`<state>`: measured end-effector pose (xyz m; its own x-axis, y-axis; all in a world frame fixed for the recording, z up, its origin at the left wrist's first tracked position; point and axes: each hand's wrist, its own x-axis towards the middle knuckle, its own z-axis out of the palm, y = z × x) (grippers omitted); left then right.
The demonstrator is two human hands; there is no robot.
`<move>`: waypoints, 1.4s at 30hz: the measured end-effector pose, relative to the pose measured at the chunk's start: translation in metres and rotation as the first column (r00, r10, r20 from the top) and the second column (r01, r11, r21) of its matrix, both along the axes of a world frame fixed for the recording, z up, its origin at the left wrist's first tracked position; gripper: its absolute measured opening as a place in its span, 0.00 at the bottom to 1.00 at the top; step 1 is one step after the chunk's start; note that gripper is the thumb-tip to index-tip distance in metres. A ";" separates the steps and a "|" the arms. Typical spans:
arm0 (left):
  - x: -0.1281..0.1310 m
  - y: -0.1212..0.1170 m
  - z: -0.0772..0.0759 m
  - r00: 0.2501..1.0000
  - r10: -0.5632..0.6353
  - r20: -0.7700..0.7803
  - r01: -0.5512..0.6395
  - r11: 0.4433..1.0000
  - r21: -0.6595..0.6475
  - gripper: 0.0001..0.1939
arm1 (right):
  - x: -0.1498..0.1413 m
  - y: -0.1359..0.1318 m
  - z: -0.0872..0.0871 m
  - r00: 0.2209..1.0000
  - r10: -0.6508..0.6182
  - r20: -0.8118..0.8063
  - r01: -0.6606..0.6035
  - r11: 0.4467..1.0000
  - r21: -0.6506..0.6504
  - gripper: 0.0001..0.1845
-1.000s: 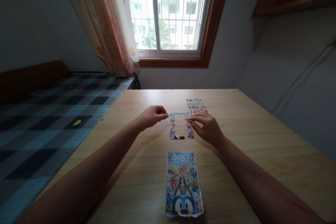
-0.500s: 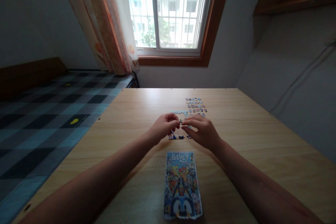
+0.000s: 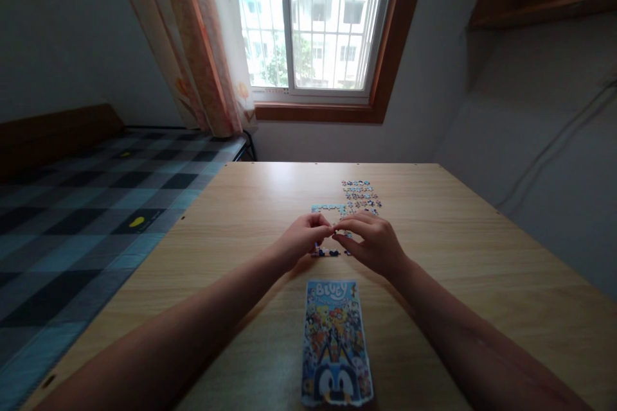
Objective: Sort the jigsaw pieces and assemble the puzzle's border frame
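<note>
My left hand (image 3: 308, 235) is closed in a pinch over the middle of the table. Its fingertips meet those of my right hand (image 3: 372, 237), whose thumb and forefinger close around the same small jigsaw piece (image 3: 334, 231). Fingers cover most of that piece. Beneath and behind both hands lies a partly joined jigsaw border, with a pale blue top strip (image 3: 328, 207) and a dark blue and white bottom strip (image 3: 328, 253). My hands hide parts of its sides.
Loose jigsaw pieces (image 3: 361, 196) lie in several rows beyond my right hand. Nearer me is a colourful "Bluey" picture sheet or box (image 3: 335, 340) on the wooden table (image 3: 231, 218). A bed with a checked cover (image 3: 159, 183) stands at the left, below a curtain and window.
Both hands have dipped slightly towards me, and their fingertips have come together. The jigsaw piece, plainer to see before, is now mostly covered. The view has shifted a little.
</note>
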<state>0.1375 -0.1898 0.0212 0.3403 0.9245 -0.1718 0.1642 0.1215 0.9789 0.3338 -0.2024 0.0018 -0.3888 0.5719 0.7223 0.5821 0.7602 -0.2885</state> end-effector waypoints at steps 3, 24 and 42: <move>0.001 -0.001 -0.001 1.000 -0.007 -0.008 0.007 1.000 0.030 0.10 | 0.000 0.000 0.001 1.000 0.012 -0.011 -0.012 1.000 -0.011 0.06; -0.013 0.012 -0.016 0.907 0.071 -0.415 0.173 0.837 0.520 0.04 | 0.030 0.009 0.006 0.970 0.170 0.172 -0.119 0.955 -0.272 0.07; -0.018 0.009 -0.033 0.737 0.161 -0.657 0.480 0.559 0.676 0.16 | 0.021 0.007 0.002 0.930 0.265 0.253 -0.178 0.930 -0.320 0.07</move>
<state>0.1197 -0.1807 -0.0119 0.6130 0.7113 0.3441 0.6454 -0.7019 0.3012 0.3550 -0.1958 0.0035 -0.6950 0.6118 0.3777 0.4989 0.7886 -0.3595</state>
